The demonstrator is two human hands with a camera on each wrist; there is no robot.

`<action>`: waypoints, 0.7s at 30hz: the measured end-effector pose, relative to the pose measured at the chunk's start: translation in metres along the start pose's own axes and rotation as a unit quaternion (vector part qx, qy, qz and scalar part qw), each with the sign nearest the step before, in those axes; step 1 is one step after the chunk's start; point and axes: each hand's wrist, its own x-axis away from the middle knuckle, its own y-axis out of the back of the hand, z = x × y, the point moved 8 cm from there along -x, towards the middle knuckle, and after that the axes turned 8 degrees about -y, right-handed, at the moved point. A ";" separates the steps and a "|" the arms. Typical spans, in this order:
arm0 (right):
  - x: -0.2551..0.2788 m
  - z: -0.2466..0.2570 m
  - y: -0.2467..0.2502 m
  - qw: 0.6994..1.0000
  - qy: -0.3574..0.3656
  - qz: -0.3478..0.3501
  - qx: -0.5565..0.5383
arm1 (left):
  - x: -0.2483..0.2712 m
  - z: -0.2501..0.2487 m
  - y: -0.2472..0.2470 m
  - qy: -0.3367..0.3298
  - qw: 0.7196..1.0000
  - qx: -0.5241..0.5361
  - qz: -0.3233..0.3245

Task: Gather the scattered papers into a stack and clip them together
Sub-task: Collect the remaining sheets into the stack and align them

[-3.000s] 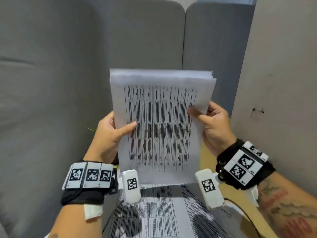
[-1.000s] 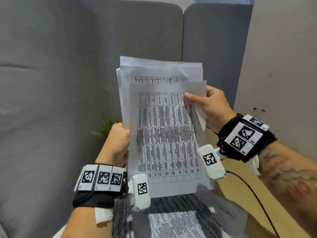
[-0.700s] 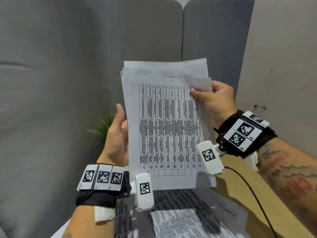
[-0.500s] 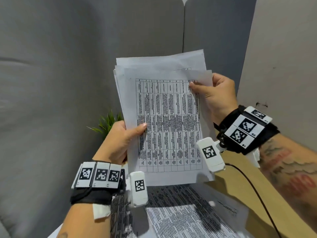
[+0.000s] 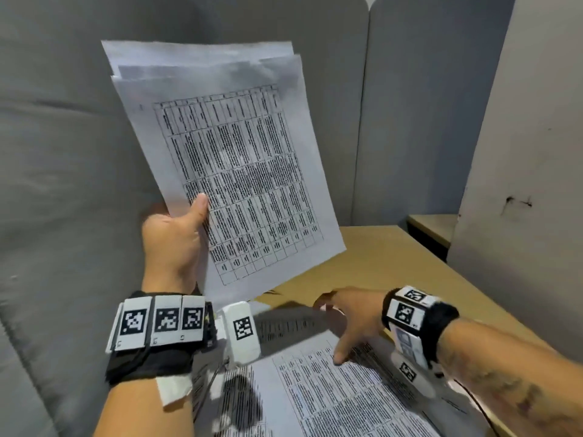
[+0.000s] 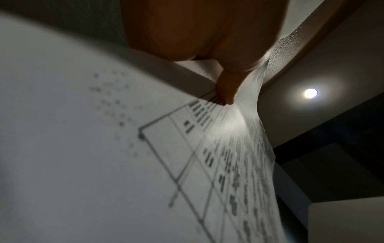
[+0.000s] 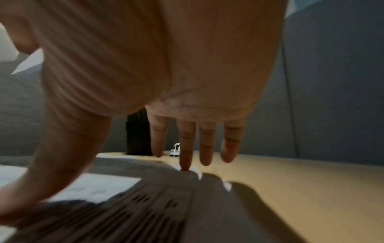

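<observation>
Step in hand: judged from the spread fingers, picking up the next loose sheet to add to the held bundle.
Left hand [image 5: 172, 238]: grips the bundle of white printed paper sheets with black tables [image 5: 227, 159] at its lower left edge, thumb pressed on the front page, fingers hidden behind; the bundle stands tilted in the air above and just ahead of this hand.
Right hand [image 5: 350, 320]: empty, fingers straight and spread, palm down, thumb tip on the white printed sheet lying flat on the desk [image 5: 331, 392]; in the right wrist view the middle fingertip reaches that sheet's far edge.
Doing it well: press lightly and draw the sheet toward the near desk edge, or pinch a corner, since flat paper gives little to grab; keep the left thumb firm so the uneven top edges do not fan further; lay the new sheet on the front, then tap the bundle square.
Clip: a small pale metal clip [image 7: 175, 150] sits on the light wooden desk top [image 5: 394, 263], beyond the right fingertips, near a dark object I cannot identify.
Count, hands: two.
Count, held sheets: at least three top edges show; the exact number cannot be told.
Count, sheets on desk: at least two overlap beneath the right hand.
Count, clips: one visible.
</observation>
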 end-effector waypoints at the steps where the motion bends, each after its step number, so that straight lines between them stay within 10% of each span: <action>1: -0.006 0.002 -0.008 0.999 -0.030 0.028 0.025 | -0.001 0.004 0.001 0.002 1.000 -0.022 -0.004; 5: -0.002 0.003 -0.025 0.974 -0.154 0.169 0.007 | -0.004 0.014 0.002 0.015 0.999 -0.032 0.003; 11: -0.009 0.025 -0.013 0.987 -0.076 0.109 0.086 | -0.001 0.007 -0.004 -0.008 0.999 0.053 0.005; 21: -0.039 0.035 0.027 0.990 0.028 -0.103 -0.090 | 0.004 0.002 -0.013 -0.007 0.990 0.141 0.025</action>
